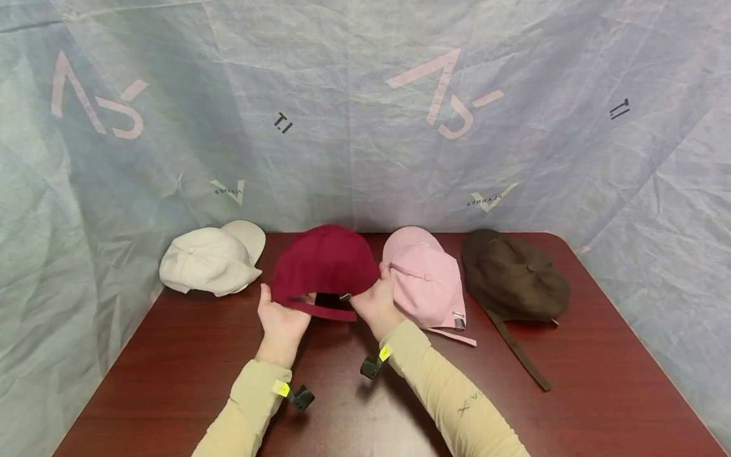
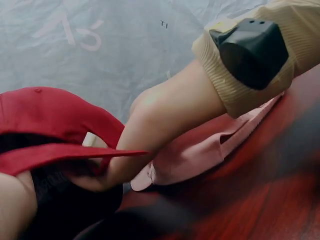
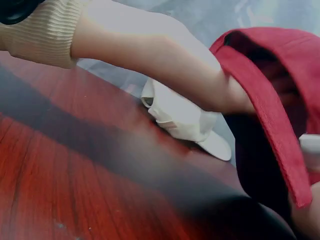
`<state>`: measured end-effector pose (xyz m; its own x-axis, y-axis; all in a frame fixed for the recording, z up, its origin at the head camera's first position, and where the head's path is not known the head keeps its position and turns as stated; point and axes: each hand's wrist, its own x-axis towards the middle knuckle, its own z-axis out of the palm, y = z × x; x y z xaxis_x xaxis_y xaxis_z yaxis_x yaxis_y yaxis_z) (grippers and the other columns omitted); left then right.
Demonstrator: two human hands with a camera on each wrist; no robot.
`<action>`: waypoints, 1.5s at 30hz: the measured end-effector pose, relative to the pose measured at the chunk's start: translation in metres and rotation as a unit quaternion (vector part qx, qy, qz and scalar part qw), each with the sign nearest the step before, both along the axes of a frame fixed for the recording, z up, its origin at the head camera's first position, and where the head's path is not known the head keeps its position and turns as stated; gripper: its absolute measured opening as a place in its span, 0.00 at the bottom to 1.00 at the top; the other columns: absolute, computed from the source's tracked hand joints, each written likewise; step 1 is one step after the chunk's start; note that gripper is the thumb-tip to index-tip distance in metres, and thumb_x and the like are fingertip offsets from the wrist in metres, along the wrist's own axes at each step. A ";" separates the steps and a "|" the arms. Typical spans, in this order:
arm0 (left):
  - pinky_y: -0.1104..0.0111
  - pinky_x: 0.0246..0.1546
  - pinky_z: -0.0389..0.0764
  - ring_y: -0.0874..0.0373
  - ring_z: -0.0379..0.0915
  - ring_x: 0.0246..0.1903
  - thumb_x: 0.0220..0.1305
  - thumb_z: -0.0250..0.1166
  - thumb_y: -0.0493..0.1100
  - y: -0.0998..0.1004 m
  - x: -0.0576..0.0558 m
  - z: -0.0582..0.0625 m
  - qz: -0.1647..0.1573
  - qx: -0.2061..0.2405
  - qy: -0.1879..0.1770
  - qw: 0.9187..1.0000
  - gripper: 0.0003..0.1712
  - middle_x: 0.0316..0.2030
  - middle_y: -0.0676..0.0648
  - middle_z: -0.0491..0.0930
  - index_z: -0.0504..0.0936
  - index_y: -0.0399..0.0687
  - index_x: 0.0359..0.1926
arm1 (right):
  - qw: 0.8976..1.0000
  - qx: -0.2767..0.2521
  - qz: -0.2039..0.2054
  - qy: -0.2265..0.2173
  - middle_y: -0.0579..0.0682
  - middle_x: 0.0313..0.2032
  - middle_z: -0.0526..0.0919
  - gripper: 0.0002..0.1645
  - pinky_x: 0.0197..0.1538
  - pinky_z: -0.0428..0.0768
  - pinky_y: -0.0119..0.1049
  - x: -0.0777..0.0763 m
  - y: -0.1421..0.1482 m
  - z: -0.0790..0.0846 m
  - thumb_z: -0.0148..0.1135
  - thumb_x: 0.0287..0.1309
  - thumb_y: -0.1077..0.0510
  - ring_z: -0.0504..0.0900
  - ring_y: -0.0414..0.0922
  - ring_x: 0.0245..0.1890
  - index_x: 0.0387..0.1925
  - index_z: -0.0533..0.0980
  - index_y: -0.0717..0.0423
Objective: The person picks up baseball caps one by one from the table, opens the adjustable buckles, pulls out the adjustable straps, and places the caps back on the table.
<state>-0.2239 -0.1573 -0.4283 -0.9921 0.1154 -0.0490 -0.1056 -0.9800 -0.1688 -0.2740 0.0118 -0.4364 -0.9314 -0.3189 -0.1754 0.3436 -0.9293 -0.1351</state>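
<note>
A dark red baseball cap (image 1: 325, 260) is held up off the table between both hands, its back opening and strap facing me. At the cap's left edge the left hand (image 1: 283, 325) grips it, the thumb outside and the fingers hidden under the cap. My right hand (image 1: 378, 308) holds the right edge by the buckle, its fingers mostly hidden too. The red strap (image 2: 75, 152) crosses the opening in the left wrist view, its end loose. The right wrist view shows the left hand (image 3: 227, 92) reaching inside the cap behind the strap (image 3: 272, 125).
A white cap (image 1: 205, 260) lies at the left on the reddish-brown table (image 1: 188, 381). To the right lie a pink cap (image 1: 428, 282), close beside the right hand, and a dark brown cap (image 1: 516, 279) with its strap trailing forward. A grey sheet (image 1: 354, 114) hangs behind the table.
</note>
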 end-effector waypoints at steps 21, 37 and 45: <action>0.74 0.61 0.64 0.64 0.60 0.62 0.74 0.46 0.44 -0.022 -0.015 -0.026 0.047 -0.303 -0.210 0.929 0.24 0.66 0.55 0.62 0.62 0.56 0.69 | 0.952 0.281 -0.062 -0.106 0.46 0.38 0.76 0.09 0.52 0.72 0.37 0.002 0.002 -0.001 0.41 0.67 0.57 0.76 0.41 0.41 0.43 0.67 0.55; 0.65 0.70 0.44 0.56 0.39 0.71 0.74 0.29 0.45 -0.029 -0.033 -0.021 -0.043 -0.463 -0.145 0.873 0.25 0.71 0.45 0.47 0.51 0.46 0.69 | 0.936 0.325 -0.088 -0.100 0.47 0.42 0.67 0.06 0.53 0.67 0.32 -0.007 0.008 0.005 0.40 0.69 0.58 0.69 0.42 0.45 0.36 0.64 0.52; 0.73 0.56 0.63 0.62 0.63 0.52 0.74 0.34 0.42 -0.027 -0.043 -0.019 -0.033 -0.460 -0.159 0.873 0.12 0.47 0.52 0.65 0.66 0.48 0.42 | 0.926 0.353 -0.098 -0.089 0.49 0.45 0.68 0.08 0.60 0.65 0.33 -0.016 0.011 0.001 0.42 0.68 0.59 0.70 0.42 0.49 0.41 0.67 0.56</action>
<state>-0.2672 -0.1844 -0.4470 -0.9043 -0.0615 -0.4224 -0.2580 -0.7095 0.6557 -0.2895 0.0225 -0.4352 -0.8954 0.1068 -0.4323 0.2523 -0.6784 -0.6900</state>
